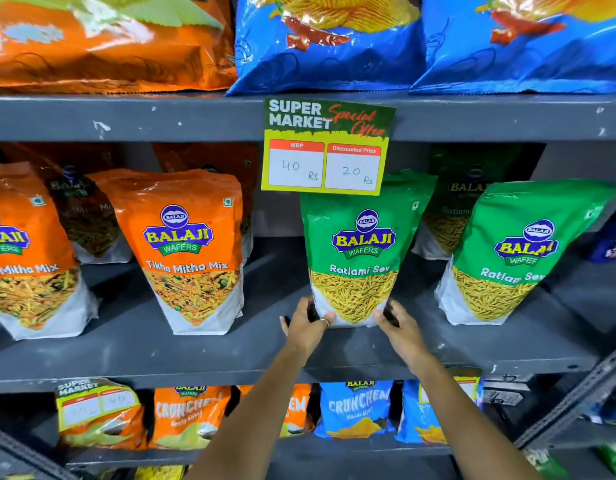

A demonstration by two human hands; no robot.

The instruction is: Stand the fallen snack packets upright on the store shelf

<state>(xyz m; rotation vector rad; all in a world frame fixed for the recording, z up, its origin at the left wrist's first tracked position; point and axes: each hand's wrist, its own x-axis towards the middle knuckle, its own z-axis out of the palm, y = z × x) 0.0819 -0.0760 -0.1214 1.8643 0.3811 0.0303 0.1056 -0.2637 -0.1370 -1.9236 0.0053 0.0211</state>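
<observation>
Glossy green film, wrinkled near its sealed top, covers the Ratlami Sev packet that stands upright on the middle shelf, a dark grey painted metal board scuffed with pale chips. The pouch is a tall, flat-bottomed shape with a white base and a printed band of thin yellow strands. The left hand presses against its lower left corner, thumb with a ring across the white front; the right hand does the same at the lower right corner. Both sets of fingers grasp the packet's base from the sides.

Just to the right leans a second green packet, tilted rightward, with another green one in shadow behind. To the left stand two shiny orange Tikha Mitha Mix packets, similarly shaped, more behind them. A stiff paper price card hangs from the upper shelf's edge, overlapping the held packet's top. Puffy blue chip bags and an orange one sit above.
</observation>
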